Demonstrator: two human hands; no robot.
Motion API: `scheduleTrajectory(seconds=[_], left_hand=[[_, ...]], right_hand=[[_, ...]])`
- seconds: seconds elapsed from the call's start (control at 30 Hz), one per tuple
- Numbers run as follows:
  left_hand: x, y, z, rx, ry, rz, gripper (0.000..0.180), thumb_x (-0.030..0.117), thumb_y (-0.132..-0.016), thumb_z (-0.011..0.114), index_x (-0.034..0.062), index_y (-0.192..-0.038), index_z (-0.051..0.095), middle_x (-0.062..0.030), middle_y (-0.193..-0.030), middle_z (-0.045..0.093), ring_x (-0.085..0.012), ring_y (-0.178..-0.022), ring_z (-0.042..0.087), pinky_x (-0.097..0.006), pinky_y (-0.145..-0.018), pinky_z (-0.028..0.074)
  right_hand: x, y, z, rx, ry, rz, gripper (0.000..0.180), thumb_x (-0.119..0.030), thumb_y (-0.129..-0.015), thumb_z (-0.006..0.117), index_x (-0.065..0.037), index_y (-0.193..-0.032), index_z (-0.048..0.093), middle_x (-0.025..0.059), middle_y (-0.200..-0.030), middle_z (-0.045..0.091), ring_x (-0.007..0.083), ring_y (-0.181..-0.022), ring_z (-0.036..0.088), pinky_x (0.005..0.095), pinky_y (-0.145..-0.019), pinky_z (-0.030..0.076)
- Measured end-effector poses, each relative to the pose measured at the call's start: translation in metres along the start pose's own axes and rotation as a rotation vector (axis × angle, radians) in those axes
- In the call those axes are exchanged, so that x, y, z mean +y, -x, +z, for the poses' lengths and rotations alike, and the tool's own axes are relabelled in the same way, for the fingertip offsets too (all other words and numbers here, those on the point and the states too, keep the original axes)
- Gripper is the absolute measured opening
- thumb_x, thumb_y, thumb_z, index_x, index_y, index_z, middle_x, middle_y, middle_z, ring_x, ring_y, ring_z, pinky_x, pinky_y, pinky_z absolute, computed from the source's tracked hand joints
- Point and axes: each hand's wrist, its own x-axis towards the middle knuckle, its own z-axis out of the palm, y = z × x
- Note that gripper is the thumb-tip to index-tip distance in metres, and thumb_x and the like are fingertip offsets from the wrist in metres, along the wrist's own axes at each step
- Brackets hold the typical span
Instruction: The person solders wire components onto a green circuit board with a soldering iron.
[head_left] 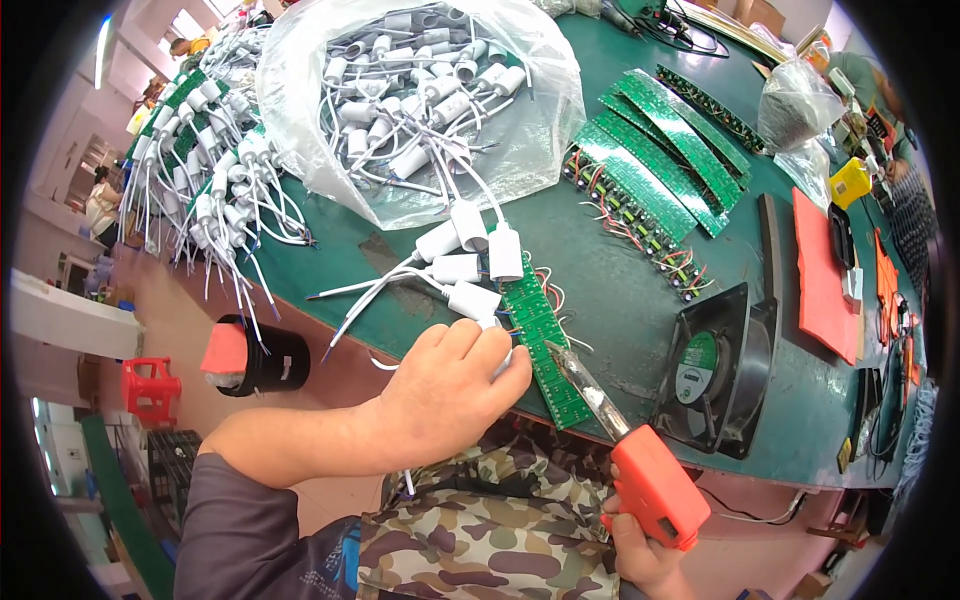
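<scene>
A narrow green circuit board [537, 335] lies near the table's front edge, with several white lamp sockets [468, 226] and their cables at its far left side. My left hand [450, 390] is closed at the board's left edge, its fingers pinching the thin wire end of a white socket cable; the fingertips partly hide it. In my right hand [645, 550] is a red-handled soldering gun [658, 485]. Its metal tip points at the middle of the board, touching or just above the surface.
A clear plastic bag [540, 140] full of white sockets stands at the back. More wired sockets [215, 170] hang over the left edge. Stacked green boards [660, 150] lie back right. A black fan [715, 370] and red sheet [825, 275] are to the right. A black bin [275, 362] stands left.
</scene>
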Motion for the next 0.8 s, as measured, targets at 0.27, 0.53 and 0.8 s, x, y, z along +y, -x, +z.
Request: scheduleTrajectory(seconds=[0.27, 0.53, 0.8], left_hand=[[-0.001, -0.001, 0.000, 0.010, 0.007, 0.007, 0.040, 0.011, -0.071, 0.069, 0.0029, -0.110, 0.068, -0.0082, -0.091, 0.052, -0.0253, -0.080, 0.054, -0.038, -0.063, 0.044], [-0.002, 0.005, 0.002, 0.056, 0.056, 0.013, 0.043, 0.012, -0.073, 0.069, 0.0044, -0.115, 0.069, -0.0098, -0.096, 0.055, -0.0266, -0.080, 0.056, -0.037, -0.065, 0.048], [0.000, 0.007, 0.004, 0.049, 0.051, 0.002, 0.041, 0.012, -0.074, 0.069, 0.0044, -0.114, 0.068, -0.0106, -0.098, 0.055, -0.0266, -0.080, 0.056, -0.035, -0.066, 0.050]], right_hand=[[-0.001, -0.001, 0.001, 0.019, -0.002, -0.008, 0.047, -0.012, -0.094, 0.068, 0.006, -0.137, 0.056, 0.0225, -0.129, 0.066, 0.0191, -0.088, 0.069, 0.0335, -0.076, 0.059], [0.007, 0.004, -0.004, 0.026, -0.008, 0.000, 0.050, -0.013, -0.095, 0.069, 0.005, -0.139, 0.055, 0.0229, -0.133, 0.065, 0.0189, -0.090, 0.069, 0.0333, -0.077, 0.059], [0.003, 0.002, -0.004, -0.002, 0.019, 0.000, 0.047, -0.013, -0.095, 0.069, 0.005, -0.138, 0.056, 0.0216, -0.131, 0.066, 0.0179, -0.090, 0.069, 0.0327, -0.078, 0.059]])
